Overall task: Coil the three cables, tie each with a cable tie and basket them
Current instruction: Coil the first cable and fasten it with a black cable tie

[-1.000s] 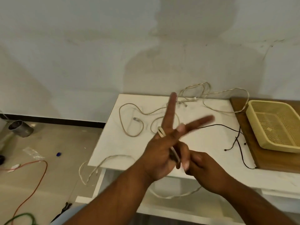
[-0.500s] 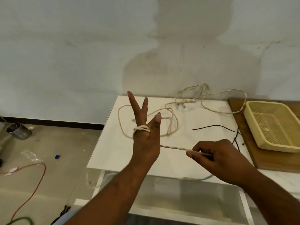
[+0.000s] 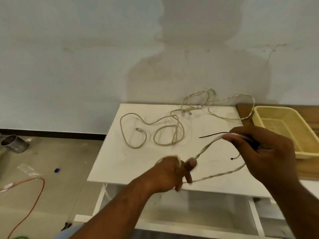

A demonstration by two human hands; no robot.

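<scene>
A twisted beige cable (image 3: 205, 149) runs between my hands above the white table (image 3: 120, 163). My left hand (image 3: 170, 175) is low at the front edge, fingers curled, with the cable wrapped round them. My right hand (image 3: 262, 152) is raised to the right and pinches the same cable, which loops back down to the left hand. A second beige cable (image 3: 150, 123) with a clear plug lies loose in the table's middle. A third beige cable (image 3: 229, 99) is tangled at the back. Thin black ties (image 3: 214, 134) lie by my right hand. The yellow basket (image 3: 259, 116) holds nothing.
The basket stands on a wooden board (image 3: 241, 107) at the table's right. On the floor to the left are a metal can (image 3: 14, 144), an orange wire (image 3: 34, 195), a blue cap (image 3: 57, 170) and plastic scraps. A plain wall stands behind the table.
My left hand has dropped from upright with fingers spread to curled low at the table's front edge. My right hand has risen to the right, drawing the cable into a long loop.
</scene>
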